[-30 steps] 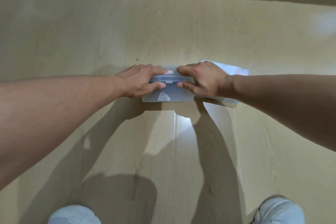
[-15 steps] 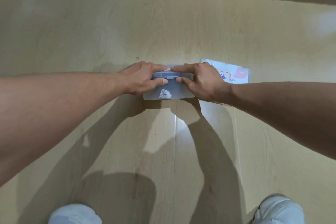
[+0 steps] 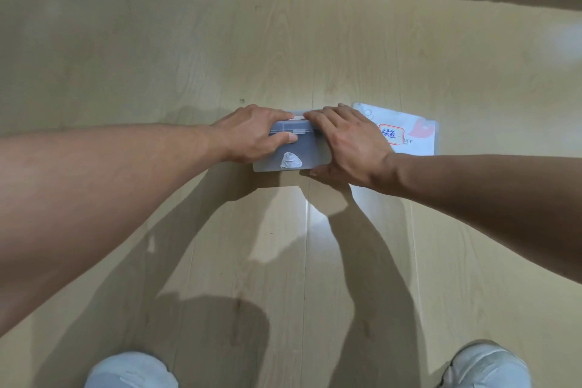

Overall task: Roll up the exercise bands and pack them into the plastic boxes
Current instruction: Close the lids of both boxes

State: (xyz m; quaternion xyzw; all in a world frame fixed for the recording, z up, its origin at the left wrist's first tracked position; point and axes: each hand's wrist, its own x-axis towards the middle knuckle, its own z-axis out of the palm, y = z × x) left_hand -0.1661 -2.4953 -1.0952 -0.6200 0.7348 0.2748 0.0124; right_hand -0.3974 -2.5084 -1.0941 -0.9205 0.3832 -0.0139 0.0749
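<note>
Spreading under everything is a pale wooden plank floor (image 3: 189, 57), where a translucent grey rectangular plastic box (image 3: 293, 151) sits with its lid down. Left hand (image 3: 252, 135) grips its left end, thumb across the front. Right hand (image 3: 349, 145) clasps the right end. Beside it lies a white printed plastic pouch (image 3: 415, 138). A crumpled white tape scrap (image 3: 291, 161) sticks to the box front.

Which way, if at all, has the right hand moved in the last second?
Yes. The right hand, on the plastic box, has slid toward the person, off the white packet, uncovering its red-framed label.
</note>
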